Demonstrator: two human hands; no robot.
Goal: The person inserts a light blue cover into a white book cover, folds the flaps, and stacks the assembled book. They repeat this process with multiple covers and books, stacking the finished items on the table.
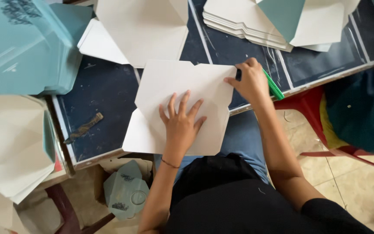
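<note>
A white die-cut cardboard sheet (182,93) lies flat on the dark blue table (104,95), its near edge hanging over the table's front. My left hand (180,123) presses flat on the sheet's near middle, fingers spread. My right hand (252,81) rests at the sheet's right edge, fingertips on the flap, closed around a green stick-like tool (273,86) that points toward the lower right.
Stacks of white cut sheets (247,21) lie at the back, a loose sheet (143,30) behind the one under my hands. Teal printed sheets (22,47) pile at left, white ones (9,143) below. A small brown tool (84,128) lies on the table. A red chair (312,108) stands at right.
</note>
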